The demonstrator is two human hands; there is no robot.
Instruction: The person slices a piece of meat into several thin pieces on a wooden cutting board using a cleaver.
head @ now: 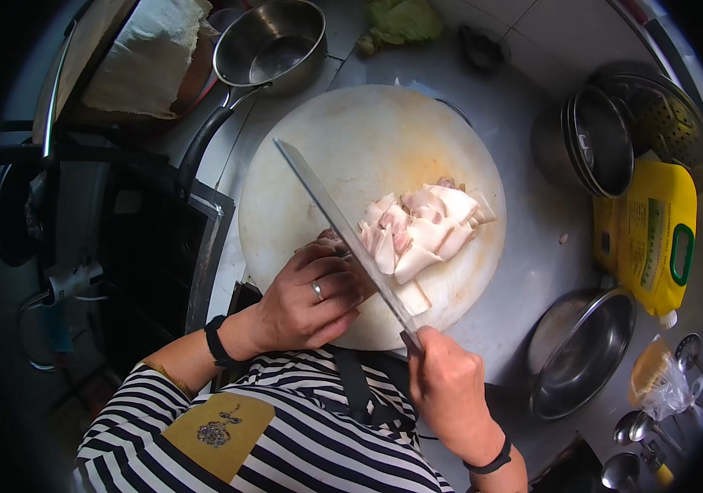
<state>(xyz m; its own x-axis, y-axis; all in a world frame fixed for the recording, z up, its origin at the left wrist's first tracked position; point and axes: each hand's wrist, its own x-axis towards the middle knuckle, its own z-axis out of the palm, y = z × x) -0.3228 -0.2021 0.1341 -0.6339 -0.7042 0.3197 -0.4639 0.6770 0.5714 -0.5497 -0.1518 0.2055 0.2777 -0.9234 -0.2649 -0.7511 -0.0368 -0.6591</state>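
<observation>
My right hand grips the handle of a cleaver, whose blade slants up to the left across a round, pale cutting board. My left hand, with a ring on one finger, holds down a piece of cooked meat just left of the blade. The hand and the blade hide much of that piece. Right of the blade lies a heap of thin, pale meat slices. One loose slice rests below the heap, beside the blade.
A steel saucepan stands past the board's upper left, its black handle towards me. Leafy greens lie at the far side. To the right are stacked steel pots, a yellow oil jug, a steel bowl and ladles.
</observation>
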